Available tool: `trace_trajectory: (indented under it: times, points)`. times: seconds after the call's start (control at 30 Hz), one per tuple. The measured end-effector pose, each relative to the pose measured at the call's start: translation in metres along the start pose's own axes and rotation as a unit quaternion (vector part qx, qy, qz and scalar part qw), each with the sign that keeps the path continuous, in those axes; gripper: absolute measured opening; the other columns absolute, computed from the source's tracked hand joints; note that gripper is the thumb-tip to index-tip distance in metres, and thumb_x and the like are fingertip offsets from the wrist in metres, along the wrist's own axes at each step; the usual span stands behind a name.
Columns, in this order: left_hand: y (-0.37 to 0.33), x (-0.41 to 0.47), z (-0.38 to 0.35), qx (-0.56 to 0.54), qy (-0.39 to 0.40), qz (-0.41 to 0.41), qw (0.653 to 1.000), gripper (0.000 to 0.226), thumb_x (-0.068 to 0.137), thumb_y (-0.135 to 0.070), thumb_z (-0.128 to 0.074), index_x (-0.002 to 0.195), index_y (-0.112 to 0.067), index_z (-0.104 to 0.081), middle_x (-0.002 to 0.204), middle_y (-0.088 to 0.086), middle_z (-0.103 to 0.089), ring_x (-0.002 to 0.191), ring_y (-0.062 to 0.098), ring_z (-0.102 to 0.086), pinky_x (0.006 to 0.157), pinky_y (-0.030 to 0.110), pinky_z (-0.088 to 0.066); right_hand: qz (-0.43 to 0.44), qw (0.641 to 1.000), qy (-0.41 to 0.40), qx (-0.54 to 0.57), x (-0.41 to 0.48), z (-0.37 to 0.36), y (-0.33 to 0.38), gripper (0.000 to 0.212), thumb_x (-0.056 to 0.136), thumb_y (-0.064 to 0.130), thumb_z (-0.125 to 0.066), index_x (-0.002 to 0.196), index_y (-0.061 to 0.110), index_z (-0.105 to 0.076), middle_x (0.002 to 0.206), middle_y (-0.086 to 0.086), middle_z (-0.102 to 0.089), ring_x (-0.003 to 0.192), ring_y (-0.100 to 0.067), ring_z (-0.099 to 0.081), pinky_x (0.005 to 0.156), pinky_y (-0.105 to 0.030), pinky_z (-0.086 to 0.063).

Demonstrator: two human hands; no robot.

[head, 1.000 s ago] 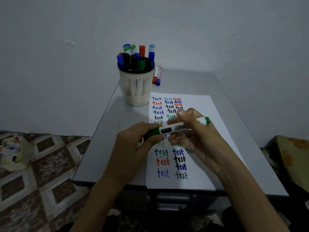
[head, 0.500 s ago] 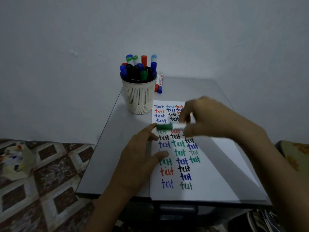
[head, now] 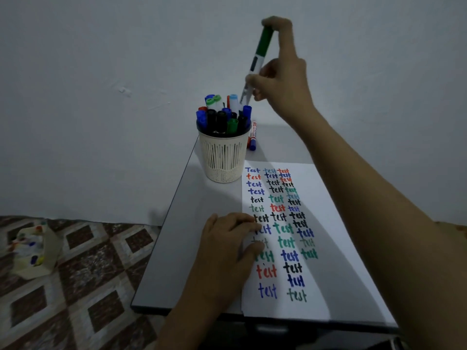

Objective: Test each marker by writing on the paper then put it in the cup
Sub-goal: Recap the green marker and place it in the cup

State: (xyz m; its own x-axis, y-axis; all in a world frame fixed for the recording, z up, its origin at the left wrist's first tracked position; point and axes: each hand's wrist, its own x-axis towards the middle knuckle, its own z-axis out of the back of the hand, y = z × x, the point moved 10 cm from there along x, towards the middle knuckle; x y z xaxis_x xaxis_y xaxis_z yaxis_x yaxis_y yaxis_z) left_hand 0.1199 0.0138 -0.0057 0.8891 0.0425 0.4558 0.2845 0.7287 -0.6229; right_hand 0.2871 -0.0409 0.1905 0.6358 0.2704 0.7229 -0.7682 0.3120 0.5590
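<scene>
Raised since a second ago, my right hand [head: 280, 79] pinched the green marker [head: 262, 46], cap up, just above the crowded cup [head: 223, 157]; my left hand [head: 227, 238] rested, fingers relaxed, on the paper's [head: 328, 198] edge.

Dim, bluish, soft wide-angle view

marker [head: 261, 50]: green and white
cup [head: 223, 157]: cream, slotted
paper [head: 316, 198]: white, multicoloured words
floor [head: 88, 286]: brown diamond tiles
</scene>
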Motion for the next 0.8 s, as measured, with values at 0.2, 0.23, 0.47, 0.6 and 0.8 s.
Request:
trace_trajectory:
  times: [0.2, 0.23, 0.47, 0.6, 0.8]
  points:
    - [0.002, 0.000, -0.002, -0.004, 0.007, 0.007, 1.000, 0.053, 0.081, -0.054, -0.037, 0.113, -0.023, -0.065, 0.117, -0.013, -0.055, 0.104, -0.013, -0.035, 0.116, 0.039, -0.016, -0.031, 0.994, 0.101, 0.018, -0.013, -0.029, -0.019, 0.044, 0.091, 0.012, -0.059, 0.132, 0.021, -0.045, 0.078, -0.016, -0.069, 0.064, -0.026, -0.068, 0.062, -0.036, -0.060]
    - [0.001, 0.000, -0.002, -0.005, 0.007, 0.009, 1.000, 0.053, 0.081, -0.054, -0.037, 0.113, -0.023, -0.065, 0.117, -0.013, -0.056, 0.104, -0.012, -0.036, 0.116, 0.039, -0.015, -0.030, 0.995, 0.094, 0.028, -0.013, -0.027, -0.020, 0.040, 0.092, 0.015, -0.057, 0.130, 0.021, -0.047, 0.078, -0.015, -0.070, 0.064, -0.026, -0.068, 0.062, -0.034, -0.060]
    - [0.000, -0.001, 0.000, -0.011, 0.000, 0.012, 1.000, 0.053, 0.080, -0.053, -0.036, 0.113, -0.023, -0.065, 0.113, -0.020, -0.050, 0.106, -0.013, -0.036, 0.117, 0.033, -0.010, -0.038, 0.996, 0.074, 0.030, -0.021, -0.031, -0.026, 0.014, 0.094, 0.025, -0.054, 0.101, 0.017, -0.064, 0.085, -0.016, -0.071, 0.076, -0.030, -0.066, 0.065, -0.043, -0.057]
    - [-0.001, -0.001, 0.002, -0.014, -0.009, 0.008, 1.000, 0.050, 0.081, -0.050, -0.038, 0.111, -0.021, -0.066, 0.112, -0.018, -0.052, 0.104, -0.013, -0.037, 0.116, 0.037, -0.013, -0.084, 0.990, 0.042, 0.102, -0.015, -0.022, -0.034, 0.032, 0.099, 0.028, -0.044, 0.103, 0.010, -0.070, 0.096, -0.004, -0.070, 0.081, -0.021, -0.062, 0.066, -0.034, -0.050]
    - [-0.001, -0.001, 0.002, -0.014, -0.008, 0.012, 1.000, 0.049, 0.082, -0.051, -0.038, 0.111, -0.023, -0.066, 0.114, -0.016, -0.055, 0.106, -0.011, -0.038, 0.117, 0.035, -0.012, -0.219, 0.962, 0.149, -0.072, -0.049, -0.054, -0.124, 0.045, 0.101, 0.017, -0.036, 0.146, 0.016, -0.033, 0.135, -0.015, -0.053, 0.114, -0.026, -0.055, 0.092, -0.034, -0.044]
